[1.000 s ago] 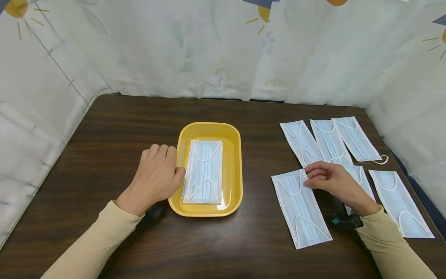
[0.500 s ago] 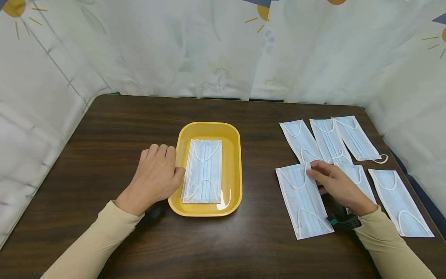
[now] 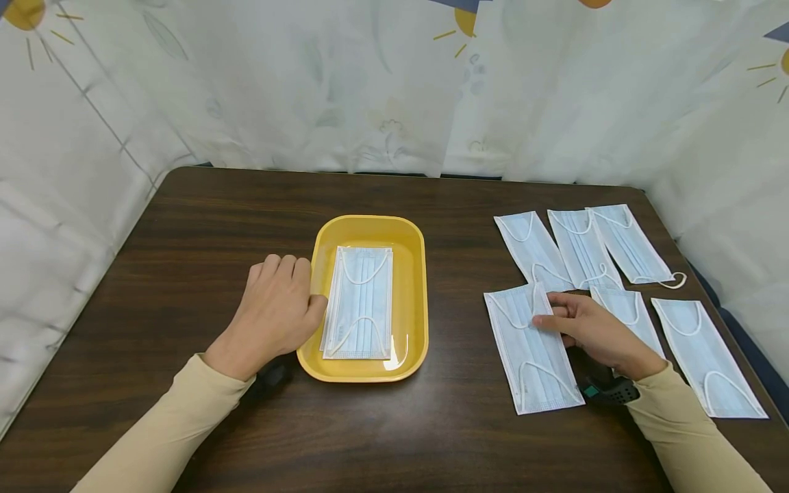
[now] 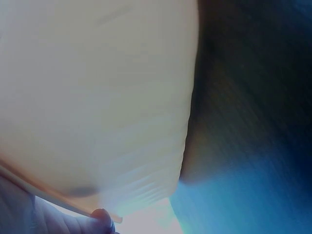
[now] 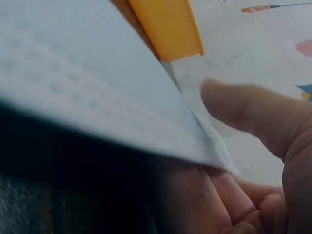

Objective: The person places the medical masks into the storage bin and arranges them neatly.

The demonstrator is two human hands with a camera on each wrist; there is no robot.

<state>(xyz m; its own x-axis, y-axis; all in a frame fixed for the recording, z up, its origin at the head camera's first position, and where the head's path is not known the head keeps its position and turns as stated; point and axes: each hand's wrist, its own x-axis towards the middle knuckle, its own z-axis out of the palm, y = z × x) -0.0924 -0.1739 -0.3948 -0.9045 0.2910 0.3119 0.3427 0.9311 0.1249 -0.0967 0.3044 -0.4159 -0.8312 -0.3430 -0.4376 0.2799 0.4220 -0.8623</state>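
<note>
My left hand [image 3: 268, 315] grips the left rim of a yellow tray [image 3: 411, 294]. Fingertips [image 4: 100, 217] show at the tray's edge in the left wrist view. In the tray lie stacked light-blue face masks [image 3: 360, 305] with white ear loops. At the right, my right hand [image 3: 594, 332] holds another face mask [image 3: 533, 352] by its right edge, thumb over the top and the other fingers partly hidden behind it. This mask looks raised off the table. In the right wrist view the mask [image 5: 97, 73] lies over the fingers and the thumb [image 5: 248, 105] stands above it.
Several more masks lie at the table's right side, among them one by the right edge [image 3: 709, 359] and one at the back [image 3: 629, 243]. The dark wooden table [image 3: 456, 411] is bordered by a patterned white curtain [image 3: 394, 89]. A dark band sits on the right wrist [image 3: 610, 390].
My right hand has shifted its hold on the mask from the upper right corner to lower on the right edge. The mask has moved up slightly. The left hand and tray stay put.
</note>
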